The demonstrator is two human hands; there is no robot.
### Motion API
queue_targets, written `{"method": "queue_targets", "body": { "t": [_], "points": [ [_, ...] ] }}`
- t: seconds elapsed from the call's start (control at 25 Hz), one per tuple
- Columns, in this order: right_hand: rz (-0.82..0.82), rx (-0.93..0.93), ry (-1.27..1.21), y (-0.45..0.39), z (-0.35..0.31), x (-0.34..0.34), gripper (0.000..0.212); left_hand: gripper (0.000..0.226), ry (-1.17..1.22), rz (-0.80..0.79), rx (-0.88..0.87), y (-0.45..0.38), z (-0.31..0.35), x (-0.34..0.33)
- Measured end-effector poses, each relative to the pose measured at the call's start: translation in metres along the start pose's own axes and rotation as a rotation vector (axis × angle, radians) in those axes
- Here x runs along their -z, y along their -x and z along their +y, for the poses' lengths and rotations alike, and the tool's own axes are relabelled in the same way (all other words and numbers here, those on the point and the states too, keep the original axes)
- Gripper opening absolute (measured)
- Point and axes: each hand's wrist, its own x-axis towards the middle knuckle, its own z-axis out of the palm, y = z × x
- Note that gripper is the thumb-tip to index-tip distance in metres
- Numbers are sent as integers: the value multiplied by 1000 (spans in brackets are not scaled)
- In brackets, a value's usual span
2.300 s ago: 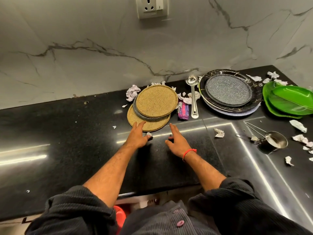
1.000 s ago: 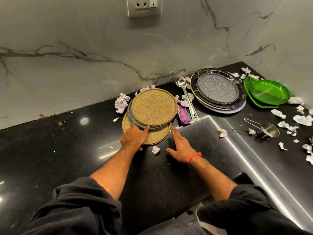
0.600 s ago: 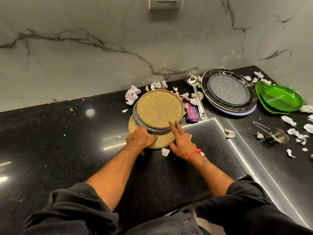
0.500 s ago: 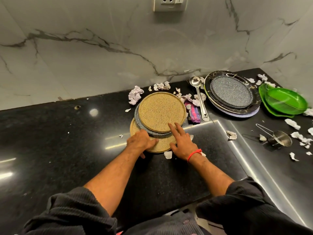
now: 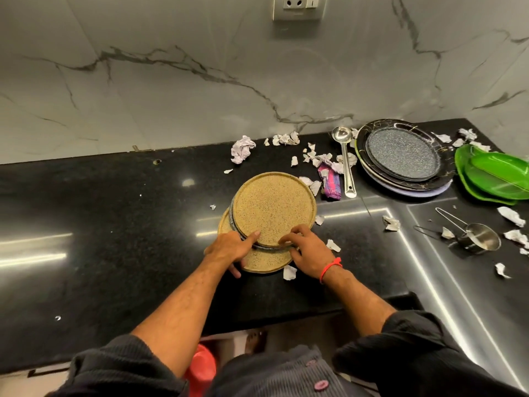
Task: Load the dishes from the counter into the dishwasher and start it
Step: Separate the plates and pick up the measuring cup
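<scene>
A stack of speckled tan plates with a grey one between them sits on the black counter. My left hand grips the stack's near left edge, thumb on the top plate and fingers curled under the bottom rim. My right hand holds the near right edge, fingers curled onto the top plate. At the back right lie a stack of dark plates, green dishes, a steel ladle and a small steel measuring cup. The dishwasher is not in view.
Crumpled paper scraps litter the counter around the plates. A pink wrapper lies beside the ladle. The marble wall with a socket stands behind. The counter turns a corner on the right. A red object shows on the floor below.
Both hands moved from the bare counter onto the tan plate stack and took hold of its near edge. The stack has slid toward me, away from the paper scraps.
</scene>
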Motion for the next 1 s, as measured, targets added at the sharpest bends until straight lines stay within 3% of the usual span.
{"method": "queue_targets", "body": {
  "t": [0.12,0.2,0.32,0.4,0.6,0.76,0.92,1.0],
  "points": [
    [-10,26,-88,12,3,-1,26,56,40,62,1,15,-5,-9],
    [93,-16,-214,19,4,-3,25,47,49,115,1,21,-8,-17],
    [299,-260,-493,27,4,-3,43,42,70,168,10,26,-11,-26],
    [289,-361,-597,30,6,-4,58,40,90,174,-2,27,-15,-30],
    [227,-352,-665,30,6,-5,74,35,145,153,-58,29,-17,-24],
    [253,-418,-748,35,5,3,68,31,247,147,-113,34,-23,-15],
    [367,-484,-570,47,7,-1,66,26,309,223,-257,41,-6,6],
    [408,-511,-517,51,0,-3,62,17,442,141,-348,46,9,18]
  ]
}}
